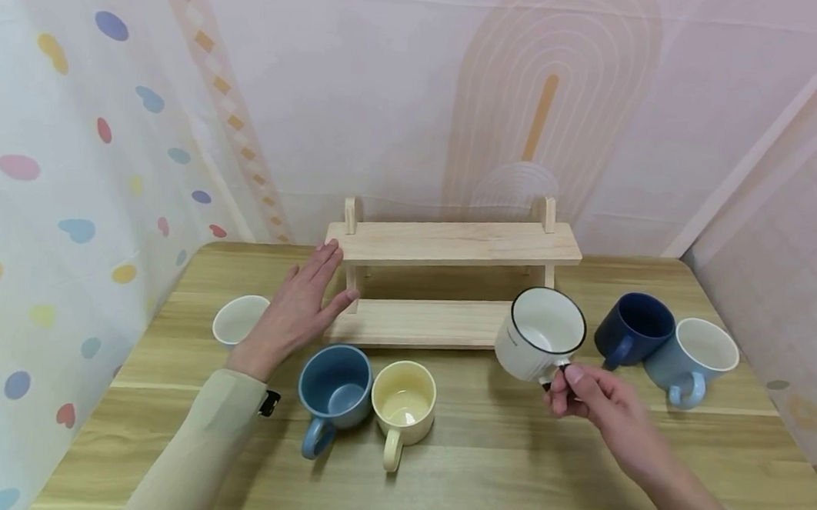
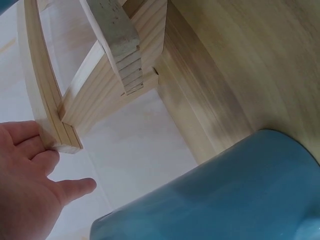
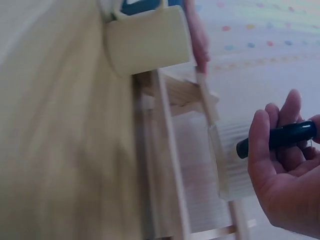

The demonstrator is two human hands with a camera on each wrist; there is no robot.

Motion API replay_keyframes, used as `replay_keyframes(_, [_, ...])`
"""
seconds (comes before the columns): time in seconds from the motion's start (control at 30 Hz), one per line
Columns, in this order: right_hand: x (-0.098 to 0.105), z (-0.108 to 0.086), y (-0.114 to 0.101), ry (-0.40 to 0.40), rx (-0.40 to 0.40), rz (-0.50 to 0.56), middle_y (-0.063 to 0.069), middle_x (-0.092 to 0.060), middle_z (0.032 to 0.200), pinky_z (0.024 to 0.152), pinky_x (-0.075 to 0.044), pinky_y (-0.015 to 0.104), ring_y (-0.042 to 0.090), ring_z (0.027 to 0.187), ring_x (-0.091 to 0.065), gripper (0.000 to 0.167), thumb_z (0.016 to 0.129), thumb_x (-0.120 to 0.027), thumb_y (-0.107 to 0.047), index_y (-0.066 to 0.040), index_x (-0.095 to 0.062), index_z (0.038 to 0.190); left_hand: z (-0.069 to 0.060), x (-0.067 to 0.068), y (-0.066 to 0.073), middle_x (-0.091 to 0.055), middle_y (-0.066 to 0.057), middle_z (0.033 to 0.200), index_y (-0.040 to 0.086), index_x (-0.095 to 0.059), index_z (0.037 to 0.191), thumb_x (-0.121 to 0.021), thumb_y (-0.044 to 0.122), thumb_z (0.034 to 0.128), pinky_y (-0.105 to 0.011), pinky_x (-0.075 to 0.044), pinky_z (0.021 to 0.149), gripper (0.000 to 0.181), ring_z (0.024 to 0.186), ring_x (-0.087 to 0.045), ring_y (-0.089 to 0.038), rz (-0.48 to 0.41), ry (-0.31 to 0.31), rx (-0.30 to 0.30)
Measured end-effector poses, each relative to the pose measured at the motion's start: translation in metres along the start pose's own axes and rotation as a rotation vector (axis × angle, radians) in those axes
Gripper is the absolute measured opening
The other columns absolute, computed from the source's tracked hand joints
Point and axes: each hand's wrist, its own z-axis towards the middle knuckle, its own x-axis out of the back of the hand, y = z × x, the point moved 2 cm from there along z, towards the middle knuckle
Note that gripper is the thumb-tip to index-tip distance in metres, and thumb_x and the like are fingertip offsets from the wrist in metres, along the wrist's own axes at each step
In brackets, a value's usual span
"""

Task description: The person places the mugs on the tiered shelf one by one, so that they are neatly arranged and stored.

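Note:
A white mug with a black rim (image 1: 547, 324) is tilted in front of the right end of the two-tier wooden rack (image 1: 451, 243). My right hand (image 1: 611, 416) pinches its handle; the right wrist view shows the dark handle (image 3: 277, 139) between thumb and fingers of that hand (image 3: 287, 172). My left hand (image 1: 295, 311) rests its straight fingertips on the left end of the upper shelf. In the left wrist view that hand (image 2: 30, 175) touches the shelf's end (image 2: 55, 132), thumb held apart.
A blue mug (image 1: 335, 390) and a yellow mug (image 1: 404, 405) stand before the rack. A pale cup (image 1: 240, 319) is beside my left forearm. Right of the rack stand a navy mug (image 1: 633, 330) and a light blue mug (image 1: 692, 361). A patterned curtain (image 1: 362, 91) hangs behind.

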Motion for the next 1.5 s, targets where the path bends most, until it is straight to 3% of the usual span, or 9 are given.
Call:
replay_keyframes(0.33, [0.003,0.027,-0.031,0.157,0.050,-0.042,0.009,-0.062,0.089,0.084,-0.060,0.028,0.021,0.091,-0.067,0.041,0.114,-0.041,-0.025,0.010,-0.058,0.103,0.002,-0.002,-0.001,-0.017,-0.013,0.172,0.002,-0.025,0.163,-0.047,0.054,0.1069,-0.066,-0.015,0.123,0.079,0.159,-0.013,-0.032,-0.026,0.018,-0.007])
replay_keyframes(0.57, [0.007,0.050,-0.039,0.236,0.057,-0.052,0.009,-0.061,0.093,0.083,-0.059,0.025,0.021,0.092,-0.065,0.045,0.112,-0.046,-0.035,0.008,-0.058,0.104,0.001,-0.004,-0.001,-0.019,-0.013,0.172,0.002,-0.026,0.163,-0.048,0.052,0.1068,-0.066,-0.016,0.122,0.079,0.158,-0.015,-0.033,-0.032,0.031,0.000])
replay_keyframes(0.77, [0.007,0.070,-0.038,0.270,0.085,0.041,0.007,-0.063,0.089,0.081,-0.059,0.026,0.020,0.090,-0.065,0.045,0.111,-0.050,-0.035,0.008,-0.059,0.103,0.000,-0.005,0.000,-0.020,-0.014,0.171,0.001,-0.026,0.163,-0.051,0.050,0.1065,-0.066,-0.017,0.122,0.078,0.158,-0.016,-0.033,-0.030,0.034,0.004])
replay_keyframes(1.1, [0.006,0.099,-0.040,0.293,0.118,0.086,0.007,-0.063,0.087,0.077,-0.059,0.025,0.017,0.083,-0.065,0.048,0.110,-0.050,-0.037,0.011,-0.057,0.106,-0.002,-0.004,-0.001,-0.021,-0.014,0.171,0.002,-0.027,0.163,-0.052,0.046,0.1067,-0.066,-0.019,0.122,0.076,0.158,-0.017,-0.034,-0.026,0.048,0.009])
replay_keyframes(1.5, [0.006,0.129,-0.036,0.350,0.069,0.099,-0.002,-0.065,0.080,0.073,-0.058,0.022,0.013,0.079,-0.064,0.038,0.111,-0.049,-0.031,0.003,-0.061,0.101,-0.002,-0.005,-0.001,-0.021,-0.013,0.171,0.003,-0.027,0.163,-0.045,0.052,0.1082,-0.064,-0.019,0.123,0.076,0.158,-0.016,-0.032,-0.044,0.052,0.016])
